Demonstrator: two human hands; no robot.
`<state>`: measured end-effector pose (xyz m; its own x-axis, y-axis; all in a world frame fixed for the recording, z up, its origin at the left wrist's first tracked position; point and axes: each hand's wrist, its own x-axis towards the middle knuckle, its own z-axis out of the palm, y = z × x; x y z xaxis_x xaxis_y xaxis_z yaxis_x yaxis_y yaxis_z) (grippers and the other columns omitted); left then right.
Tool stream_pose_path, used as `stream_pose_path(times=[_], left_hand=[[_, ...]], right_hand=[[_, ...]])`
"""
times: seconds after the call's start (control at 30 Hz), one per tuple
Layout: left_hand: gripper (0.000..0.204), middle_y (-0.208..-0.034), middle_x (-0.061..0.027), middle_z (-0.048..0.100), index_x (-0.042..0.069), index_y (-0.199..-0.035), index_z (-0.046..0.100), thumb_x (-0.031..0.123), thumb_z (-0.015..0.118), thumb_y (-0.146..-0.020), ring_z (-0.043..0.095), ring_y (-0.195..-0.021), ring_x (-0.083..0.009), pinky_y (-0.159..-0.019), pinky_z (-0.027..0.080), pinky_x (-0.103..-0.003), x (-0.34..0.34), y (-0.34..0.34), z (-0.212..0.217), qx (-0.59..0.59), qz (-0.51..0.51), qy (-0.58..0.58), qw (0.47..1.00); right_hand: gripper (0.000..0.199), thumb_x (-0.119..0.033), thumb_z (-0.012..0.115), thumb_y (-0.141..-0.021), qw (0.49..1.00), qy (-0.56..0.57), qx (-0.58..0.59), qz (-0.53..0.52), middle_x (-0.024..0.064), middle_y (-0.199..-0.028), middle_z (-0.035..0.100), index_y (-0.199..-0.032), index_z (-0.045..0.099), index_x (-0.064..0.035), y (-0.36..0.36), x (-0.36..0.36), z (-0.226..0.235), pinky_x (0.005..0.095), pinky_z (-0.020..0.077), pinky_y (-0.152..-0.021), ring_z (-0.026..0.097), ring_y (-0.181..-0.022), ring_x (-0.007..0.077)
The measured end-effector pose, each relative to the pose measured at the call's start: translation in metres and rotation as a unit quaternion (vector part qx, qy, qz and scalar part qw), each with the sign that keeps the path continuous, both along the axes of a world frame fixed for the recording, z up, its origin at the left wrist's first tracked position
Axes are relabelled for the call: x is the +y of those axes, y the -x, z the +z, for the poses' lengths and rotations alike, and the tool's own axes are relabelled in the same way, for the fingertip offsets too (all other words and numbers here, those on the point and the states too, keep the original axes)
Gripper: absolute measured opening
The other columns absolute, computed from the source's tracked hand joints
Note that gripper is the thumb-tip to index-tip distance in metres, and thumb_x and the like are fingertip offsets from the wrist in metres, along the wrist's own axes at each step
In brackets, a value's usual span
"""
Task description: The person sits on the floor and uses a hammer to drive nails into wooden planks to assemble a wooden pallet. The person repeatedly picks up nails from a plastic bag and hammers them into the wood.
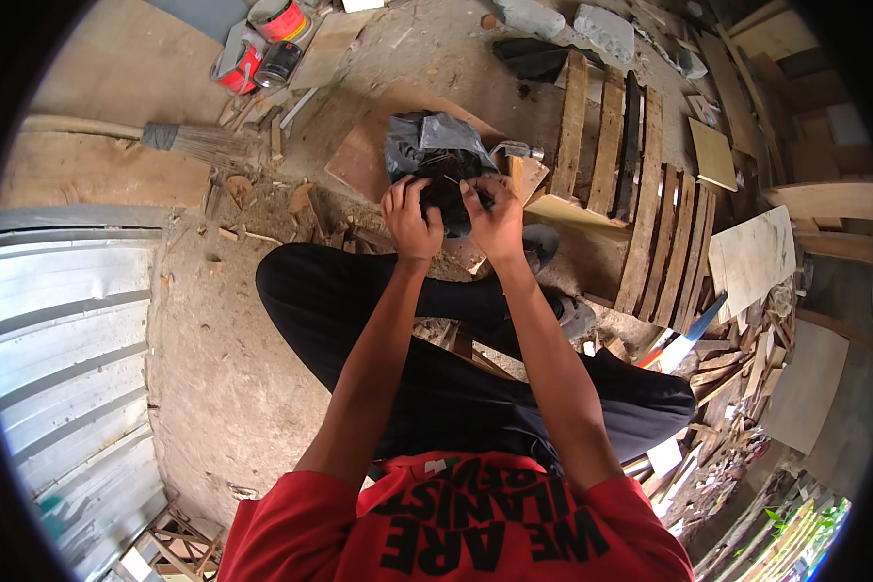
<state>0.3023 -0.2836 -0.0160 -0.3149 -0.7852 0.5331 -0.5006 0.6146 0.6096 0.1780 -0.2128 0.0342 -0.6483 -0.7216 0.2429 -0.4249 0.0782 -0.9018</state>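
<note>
My left hand (409,218) and my right hand (496,218) both grip a crumpled black plastic bag (435,150) held up in front of me. The fingers pinch at the bag's lower part, near its opening, and something thin and pale shows between them; what it is I cannot tell. My forearms rise from the lower edge over my black trousers (359,291) and red shirt (475,529). Just behind the bag, a hammer head (517,150) pokes out at the right.
A wooden pallet (630,184) lies at the right on a dirt floor. A broom (179,141) and paint cans (262,48) lie at the upper left. Corrugated metal sheeting (63,359) fills the left. Wood offcuts and boards (752,257) pile at the right.
</note>
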Motion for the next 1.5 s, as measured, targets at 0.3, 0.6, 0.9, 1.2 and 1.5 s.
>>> stream_pose_path(times=[0.3, 0.6, 0.9, 1.2, 1.5], left_hand=[[0.039, -0.121, -0.018, 0.057, 0.007, -0.115, 0.064, 0.013, 0.053, -0.078, 0.049, -0.116, -0.04, -0.105, 0.035, -0.052, 0.001, -0.001, 0.001, -0.001, -0.003, -0.005, 1.0], [0.036, -0.128, -0.0172, 0.052, 0.006, -0.119, 0.06, 0.011, 0.053, -0.084, 0.046, -0.119, -0.0387, -0.105, 0.031, -0.053, -0.002, -0.003, 0.008, 0.016, -0.025, 0.024, 0.999], [0.036, -0.126, -0.0087, 0.056, 0.005, -0.121, 0.067, 0.008, 0.062, -0.085, 0.05, -0.124, -0.0306, -0.106, 0.037, -0.047, 0.079, 0.019, 0.087, -0.027, -0.233, 0.138, 0.962], [0.033, -0.103, -0.0017, 0.062, 0.009, -0.114, 0.073, 0.002, 0.074, -0.082, 0.059, -0.102, -0.0228, -0.09, 0.045, -0.041, 0.093, 0.004, 0.066, -0.1, -0.28, 0.091, 0.951], [0.017, -0.092, -0.0074, 0.07, 0.005, -0.102, 0.076, 0.004, 0.071, -0.086, 0.065, -0.093, -0.0264, -0.084, 0.05, -0.04, 0.094, -0.005, 0.079, 0.012, -0.183, -0.066, 0.981]], right_hand=[[0.011, -0.005, 0.066, -0.095, 0.915, 0.12, -0.385, 0.035, 0.0068, -0.089, 0.069, -0.096, 0.063, 0.0046, 0.012, 0.028, 0.022, 0.0258, 0.055, -0.073, 0.068, -0.077, 0.0132], [0.008, -0.001, 0.071, -0.091, 0.9, 0.14, -0.413, 0.003, 0.0021, -0.087, 0.068, -0.097, 0.065, 0.0004, 0.023, 0.065, 0.041, 0.0238, 0.0501, -0.073, 0.063, -0.077, 0.0091], [0.014, -0.002, 0.073, -0.089, 0.962, 0.061, -0.264, 0.04, 0.0039, -0.087, 0.07, -0.098, 0.064, 0.0021, 0.03, 0.117, 0.043, 0.0239, 0.0504, -0.071, 0.061, -0.08, 0.0062], [0.021, -0.002, 0.075, -0.082, 0.973, -0.026, -0.213, 0.091, 0.0116, -0.089, 0.073, -0.101, 0.067, 0.0015, 0.027, 0.132, 0.039, 0.0309, 0.0541, -0.074, 0.07, -0.081, 0.017], [0.057, -0.021, 0.082, -0.081, 0.992, -0.022, 0.072, -0.104, 0.0216, -0.108, 0.06, -0.122, 0.051, 0.0035, 0.012, 0.124, -0.011, 0.0426, 0.0513, -0.081, 0.062, -0.096, 0.0353]])
